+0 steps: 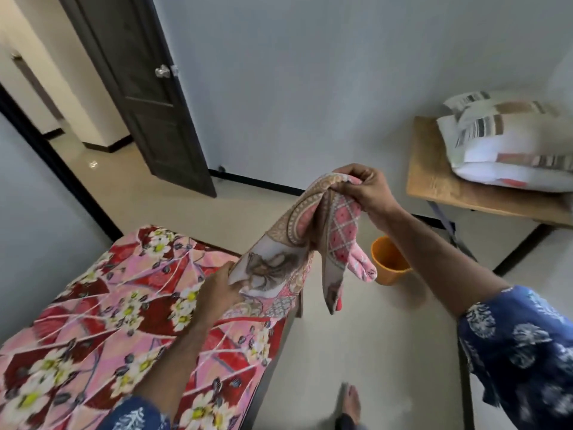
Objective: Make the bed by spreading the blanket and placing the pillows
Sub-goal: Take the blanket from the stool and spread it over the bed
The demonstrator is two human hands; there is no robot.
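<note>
A pink and beige patterned blanket [297,243] hangs bunched in the air over the bed's right edge. My right hand [362,187] grips its gathered top, raised high. My left hand [220,287] pinches a lower edge of the same cloth, just above the mattress. The bed [102,321] at lower left is covered by a red and pink floral sheet. Two white pillows [508,141] with striped patches lie stacked on a wooden table [434,178] at the right.
An orange bucket [387,262] stands on the floor between bed and table. A dark door [145,88] stands open at upper left, leading to a hallway. My bare foot [352,401] is on the pale floor beside the bed.
</note>
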